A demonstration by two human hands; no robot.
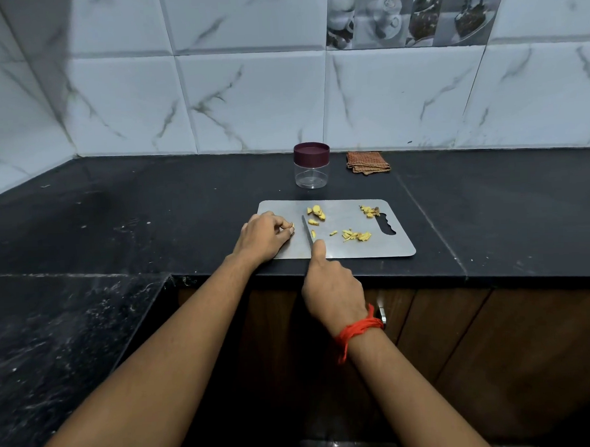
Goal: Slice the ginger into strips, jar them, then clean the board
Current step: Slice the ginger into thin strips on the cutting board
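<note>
Right hand [332, 289]: nearest, at the near edge of the board [398, 248]; fingers curled round the knife [308, 234] handle.
Knife: blade runs away from the person, tip to the far side.
Left hand [264, 236]: on the board's left part, fingertips pinching a small ginger piece [291, 228].
Relation: the piece lies just left of the blade, apart from it. Its long axis is too small to tell. I judge the blade must shift left to cut.
Strips [356, 235]: right of the blade.
Jar [311, 166]: beyond the board on the surface [186, 200], lid on.
Cloth [367, 162]: just right of the jar.
</note>
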